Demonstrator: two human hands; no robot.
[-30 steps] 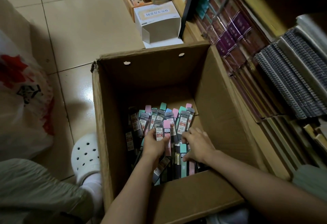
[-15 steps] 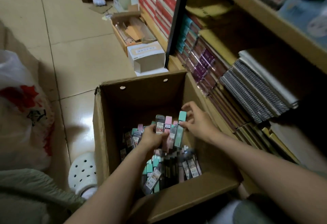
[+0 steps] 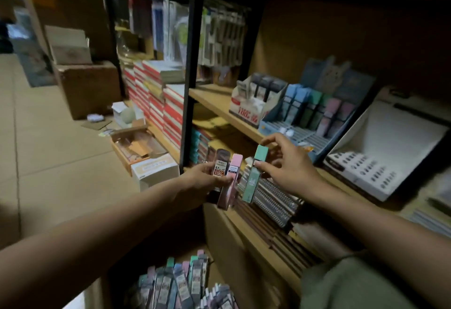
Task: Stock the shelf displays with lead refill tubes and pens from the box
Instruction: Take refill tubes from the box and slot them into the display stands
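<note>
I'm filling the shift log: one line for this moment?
left hand grips tubes | right hand pinches green tube | blue display ahead

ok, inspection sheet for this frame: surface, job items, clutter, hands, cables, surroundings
Surface: wooden shelf carries a blue display, partly filled with tubes, and a white display box.
Job's things: dark tube and pink tube in left hand; mint tube in right; more in the box below.
Clutter: opened cartons on the floor.
Grippers: left hand grips the tubes; right hand pinches the mint one.
Cables: nothing seen.
Surroundings: stacked notebooks, hanging packs, dim light.
</note>
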